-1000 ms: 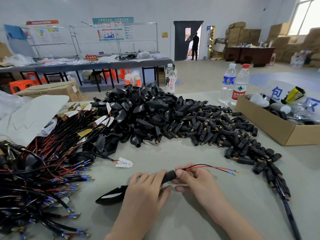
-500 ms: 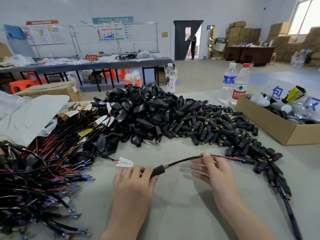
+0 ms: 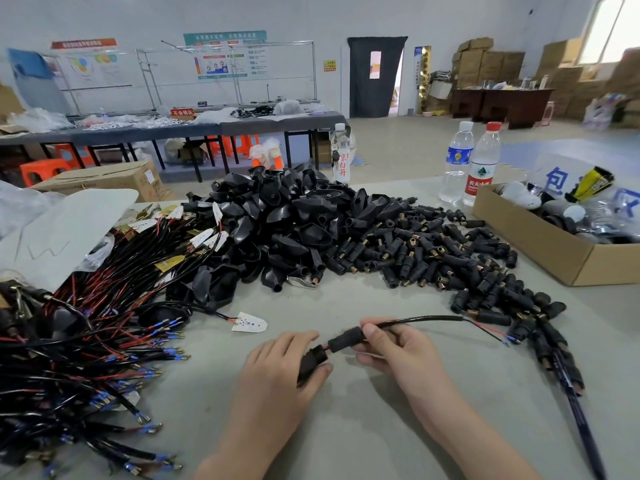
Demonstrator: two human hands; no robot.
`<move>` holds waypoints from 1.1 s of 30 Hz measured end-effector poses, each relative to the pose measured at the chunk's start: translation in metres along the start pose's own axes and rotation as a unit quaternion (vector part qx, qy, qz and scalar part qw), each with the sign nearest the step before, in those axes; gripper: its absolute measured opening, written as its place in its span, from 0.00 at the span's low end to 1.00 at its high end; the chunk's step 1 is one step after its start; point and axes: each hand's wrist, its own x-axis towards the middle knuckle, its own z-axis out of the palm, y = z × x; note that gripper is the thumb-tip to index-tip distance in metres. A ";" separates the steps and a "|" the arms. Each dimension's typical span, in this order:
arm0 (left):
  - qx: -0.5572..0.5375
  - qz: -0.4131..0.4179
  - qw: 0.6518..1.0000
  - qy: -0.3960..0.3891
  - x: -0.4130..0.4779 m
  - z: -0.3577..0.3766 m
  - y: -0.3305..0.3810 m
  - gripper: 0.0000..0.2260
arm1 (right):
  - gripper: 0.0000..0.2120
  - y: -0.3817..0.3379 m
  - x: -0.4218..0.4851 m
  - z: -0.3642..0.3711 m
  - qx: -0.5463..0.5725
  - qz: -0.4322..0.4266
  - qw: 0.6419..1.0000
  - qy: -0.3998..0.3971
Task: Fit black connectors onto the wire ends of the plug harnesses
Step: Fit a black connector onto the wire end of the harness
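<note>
Two water bottles (image 3: 483, 168) beside cardboard box (image 3: 533, 233)

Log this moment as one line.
left hand: grips black housing | right hand: pinches black connector on cable | wire ends: free, right of hands

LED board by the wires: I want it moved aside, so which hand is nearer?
Left. The left hand sits just below and right of the LED board; the right hand is farther right, past the left.
</note>
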 end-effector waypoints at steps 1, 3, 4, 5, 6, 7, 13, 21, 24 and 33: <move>-0.003 -0.008 1.000 -0.015 -0.001 -0.001 -0.001 0.15 | 0.04 -0.001 0.000 -0.001 -0.003 -0.005 1.000 0.009; -0.006 -0.013 0.999 -0.032 -0.002 -0.001 -0.003 0.15 | 0.05 -0.002 0.000 -0.002 -0.006 -0.011 1.000 0.025; -0.008 -0.013 0.999 -0.032 -0.002 -0.001 -0.003 0.15 | 0.05 -0.003 0.001 -0.002 -0.006 -0.014 0.999 0.034; -0.013 -0.014 0.999 -0.032 -0.002 -0.002 -0.002 0.15 | 0.05 -0.003 0.000 -0.003 -0.005 -0.019 0.999 0.045; -0.022 -0.014 0.999 -0.032 -0.001 -0.003 -0.002 0.15 | 0.05 -0.004 0.001 -0.004 -0.006 -0.025 0.998 0.055; -0.033 -0.018 0.999 -0.034 -0.001 -0.003 -0.002 0.16 | 0.05 -0.004 0.001 -0.005 -0.008 -0.031 0.998 0.063; -0.093 -0.053 0.994 -0.033 -0.003 -0.006 0.000 0.14 | 0.04 -0.007 0.000 -0.007 -0.011 -0.058 0.995 0.081; -0.072 -0.023 0.997 -0.025 -0.003 -0.007 0.002 0.11 | 0.09 -0.006 -0.002 -0.005 -0.056 -0.080 0.992 0.076; -0.075 -0.019 0.997 -0.016 -0.003 -0.008 0.003 0.12 | 0.08 -0.005 -0.003 -0.004 -0.067 -0.096 0.990 0.084; -0.072 -0.005 0.997 -0.006 -0.003 -0.011 0.005 0.12 | 0.07 -0.007 -0.003 -0.005 -0.033 -0.086 0.993 0.067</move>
